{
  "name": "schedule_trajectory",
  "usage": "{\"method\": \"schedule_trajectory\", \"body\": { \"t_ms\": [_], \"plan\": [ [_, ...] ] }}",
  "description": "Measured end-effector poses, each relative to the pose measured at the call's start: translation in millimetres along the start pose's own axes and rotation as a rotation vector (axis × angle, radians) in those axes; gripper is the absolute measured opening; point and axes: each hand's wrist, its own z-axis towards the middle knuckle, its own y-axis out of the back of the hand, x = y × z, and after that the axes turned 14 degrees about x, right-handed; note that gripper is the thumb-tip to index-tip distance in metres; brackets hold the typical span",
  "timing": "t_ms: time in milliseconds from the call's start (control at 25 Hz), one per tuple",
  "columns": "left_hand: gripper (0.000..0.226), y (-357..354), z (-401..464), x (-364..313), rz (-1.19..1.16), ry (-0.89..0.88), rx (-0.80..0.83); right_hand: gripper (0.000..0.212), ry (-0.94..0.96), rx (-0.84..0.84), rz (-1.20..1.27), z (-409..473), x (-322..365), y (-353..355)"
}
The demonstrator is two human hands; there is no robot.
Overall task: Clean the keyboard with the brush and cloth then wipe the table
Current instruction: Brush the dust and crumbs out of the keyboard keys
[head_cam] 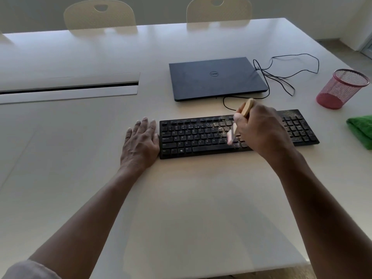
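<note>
A black keyboard [197,135] lies on the white table [181,198], with brownish crumbs over its middle and right keys. My right hand [261,131] grips a wooden-handled brush [247,107], whose blurred bristles touch the keys near the keyboard's middle. My left hand [141,141] rests flat on the table, fingers straight, with its edge against the keyboard's left end. A folded green cloth [361,129] lies at the table's right edge.
A closed dark laptop [217,77] sits behind the keyboard, with a thin black cable [281,77] looping to its right. A pink mesh cup [342,88] stands at the far right. A cable slot [68,87] crosses the table at left. Two chairs [100,15] stand behind.
</note>
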Motion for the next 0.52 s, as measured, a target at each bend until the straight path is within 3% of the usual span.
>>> {"method": "schedule_trajectory", "body": {
  "t_ms": [120, 200, 360, 520],
  "plan": [
    [0.055, -1, 0, 0, 0.003, 0.005, 0.000, 0.008, 0.087, 0.168, 0.322, -5, 1, -3],
    [0.055, -1, 1, 0, 0.004, 0.008, -0.003, 0.007, 0.092, 0.236, 0.283, -9, -6, -8],
    [0.055, -2, 3, 2, 0.014, 0.008, -0.016, 0.006, 0.103, 0.046, -0.024, -11, -21, 1],
    [0.055, -3, 3, 2, 0.015, 0.008, -0.007, 0.008, 0.139, 0.057, 0.137, -10, -27, 4]
  ]
}}
